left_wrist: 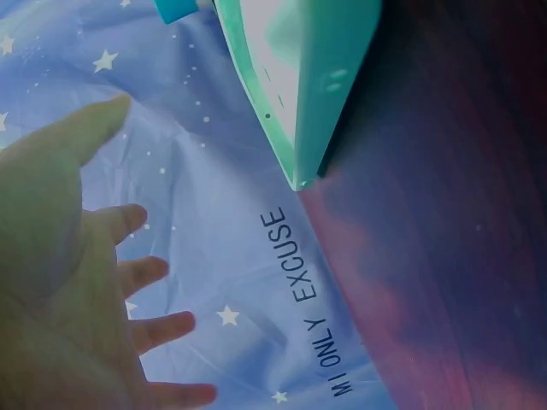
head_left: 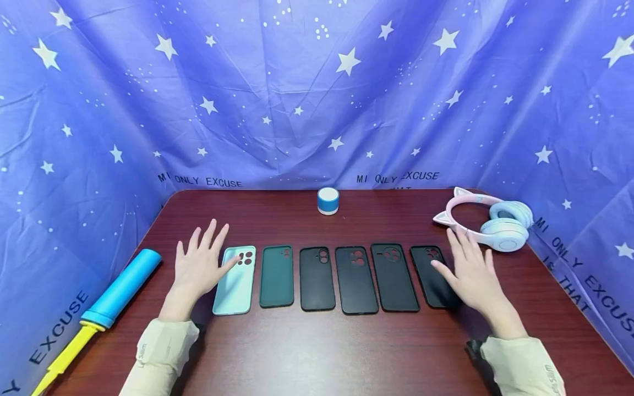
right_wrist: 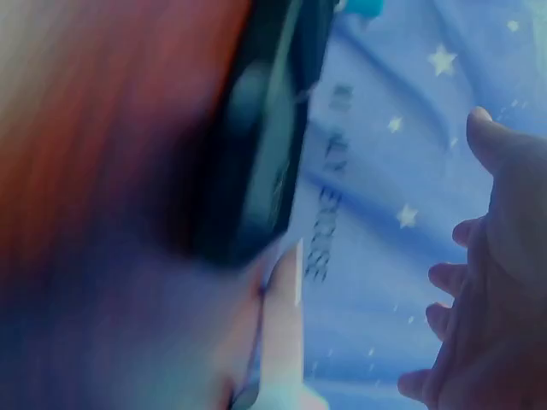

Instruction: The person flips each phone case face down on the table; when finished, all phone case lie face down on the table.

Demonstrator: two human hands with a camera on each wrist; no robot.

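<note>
Cream sleeves (head_left: 160,352), two: nearest my camera, one to either side of the blue-and-white cylinder (head_left: 328,201), from which I take all places.

Left hand (head_left: 198,269), one: left of the cylinder and nearer the camera, fingers straight and spread, thumb above the mint phone case (head_left: 234,291) (my left wrist view shows a gap between them).

Right hand (head_left: 475,280), one: right of the cylinder and nearer the camera, fingers extended, thumb above the rightmost black case (head_left: 430,287); my right wrist view shows thumb and case apart.

Phone cases, six, lying in a row on the camera side of the cylinder. Mint: farthest to its left. Dark green case (head_left: 276,283): next, still left of it. Third, a black case (head_left: 317,287): almost directly in front of it. Remaining three, all dark: toward its right, ending with the one beneath the right thumb.

Cat-ear headphones (head_left: 506,235), pink and pale blue: well right of the cylinder. Whether the right fingertips touch the band, I cannot tell.

Blue-and-yellow tube (head_left: 124,286): well left of the cylinder, nearer the camera.

Table (head_left: 277,352), reddish wood: under the cylinder. Starry curtain (head_left: 277,110): behind it.
</note>
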